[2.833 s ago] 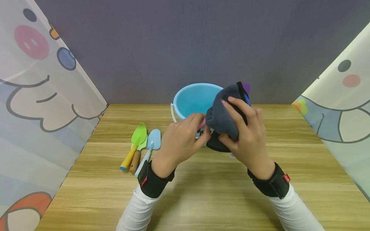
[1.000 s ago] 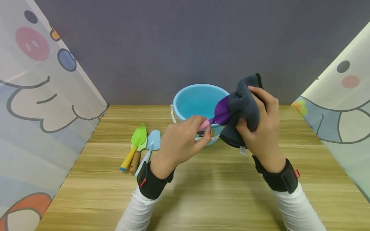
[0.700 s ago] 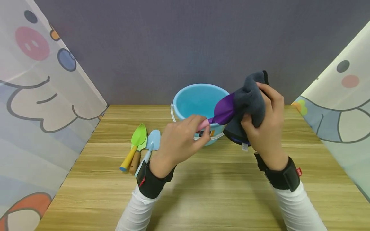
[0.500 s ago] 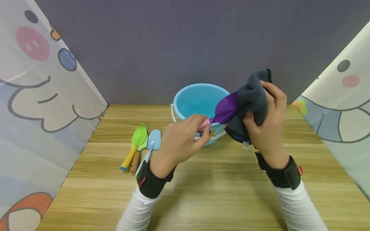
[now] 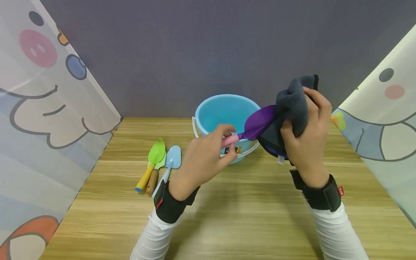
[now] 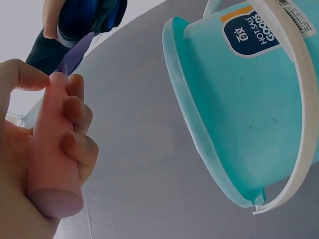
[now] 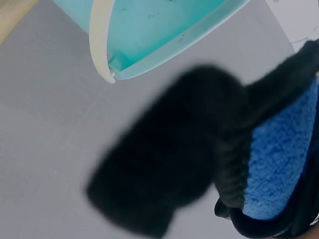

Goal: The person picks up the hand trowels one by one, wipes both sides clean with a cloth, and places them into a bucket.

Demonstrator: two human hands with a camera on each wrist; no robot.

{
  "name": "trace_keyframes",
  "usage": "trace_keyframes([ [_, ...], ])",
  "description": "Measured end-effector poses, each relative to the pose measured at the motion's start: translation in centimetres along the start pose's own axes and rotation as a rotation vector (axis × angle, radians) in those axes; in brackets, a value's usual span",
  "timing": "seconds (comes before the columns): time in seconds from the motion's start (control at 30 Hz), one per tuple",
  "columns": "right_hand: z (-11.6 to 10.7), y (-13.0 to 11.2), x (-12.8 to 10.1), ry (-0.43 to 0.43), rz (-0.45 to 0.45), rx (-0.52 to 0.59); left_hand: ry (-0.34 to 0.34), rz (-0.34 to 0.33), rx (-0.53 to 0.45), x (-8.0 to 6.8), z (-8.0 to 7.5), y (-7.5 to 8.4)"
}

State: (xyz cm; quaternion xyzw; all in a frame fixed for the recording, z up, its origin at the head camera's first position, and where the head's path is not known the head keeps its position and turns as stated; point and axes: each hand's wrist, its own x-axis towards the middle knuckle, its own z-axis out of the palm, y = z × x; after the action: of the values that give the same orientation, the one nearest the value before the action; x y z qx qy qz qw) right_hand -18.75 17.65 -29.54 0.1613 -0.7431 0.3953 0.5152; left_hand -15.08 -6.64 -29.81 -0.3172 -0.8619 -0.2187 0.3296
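Note:
My left hand (image 5: 208, 153) grips the pink handle of a small garden trowel (image 5: 258, 122) with a purple blade; the left wrist view shows fingers wrapped round the handle (image 6: 55, 149). The blade points up to the right, in front of the bucket's rim. My right hand (image 5: 307, 135) holds a bunched dark grey cloth (image 5: 292, 108) with a blue fleecy underside (image 7: 279, 154). The cloth covers the tip of the trowel's blade. Behind the trowel stands a light blue bucket (image 5: 208, 115) with a white handle.
Left on the wooden table (image 5: 253, 224) lie a green trowel with a yellow handle (image 5: 157, 151), another green one with a brown handle (image 5: 152, 180), and a light blue trowel (image 5: 173, 157). A grey wall (image 5: 208, 47) rises behind the bucket, with cartoon-printed sheets on both sides.
My right hand has drawn the cloth right and up along the trowel, baring most of the purple blade that it covered earlier. The left hand has stayed nearly in place.

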Motion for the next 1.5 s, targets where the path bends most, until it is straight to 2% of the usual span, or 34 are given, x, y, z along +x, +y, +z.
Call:
trace_keyframes([
  [0.3, 0.0, -0.1, 0.2, 0.034, -0.003, 0.001, -0.004, -0.025, -0.033, 0.0, -0.2, -0.2],
  [0.43, -0.1, -0.1, 0.3, 0.010, -0.007, -0.012, -0.037, -0.041, -0.065, 0.0, -0.4, -0.4],
  [0.57, -0.3, -0.1, 0.3, -0.020, -0.008, -0.025, -0.118, -0.092, -0.131, -0.1, -0.8, -0.6],
  [0.77, -0.3, -0.3, 0.2, -0.020, -0.001, -0.017, -0.319, -0.203, -0.306, -0.2, -2.1, -1.2],
  [0.83, -0.3, -0.4, 0.2, -0.020, 0.002, -0.019, -0.359, -0.220, -0.356, -0.2, -2.6, -1.5],
  [0.9, -0.4, -0.5, 0.1, -0.020, 0.003, -0.024, -0.363, -0.213, -0.365, -0.2, -3.1, -1.8],
  [1.0, -0.4, -0.8, 0.1, -0.021, 0.003, -0.021, -0.325, -0.200, -0.321, 0.0, -3.6, -2.3],
  [1.1, -0.3, -1.1, 0.1, -0.020, -0.003, -0.016, -0.286, -0.174, -0.223, 0.6, -4.0, -2.9],
  [1.2, -0.1, -1.3, 0.1, -0.020, -0.011, -0.015, -0.275, -0.143, -0.138, 1.6, -4.1, -3.5],
  [1.27, 0.0, -1.4, 0.1, -0.020, -0.017, -0.017, -0.295, -0.140, -0.087, 2.4, -4.1, -3.9],
  [1.37, 0.1, -1.5, 0.1, -0.022, -0.025, -0.023, -0.359, -0.151, -0.013, 3.9, -3.6, -4.4],
  [1.5, 0.3, -1.7, -0.1, -0.020, -0.031, -0.027, -0.457, -0.142, 0.057, 5.8, -1.9, -5.5],
])
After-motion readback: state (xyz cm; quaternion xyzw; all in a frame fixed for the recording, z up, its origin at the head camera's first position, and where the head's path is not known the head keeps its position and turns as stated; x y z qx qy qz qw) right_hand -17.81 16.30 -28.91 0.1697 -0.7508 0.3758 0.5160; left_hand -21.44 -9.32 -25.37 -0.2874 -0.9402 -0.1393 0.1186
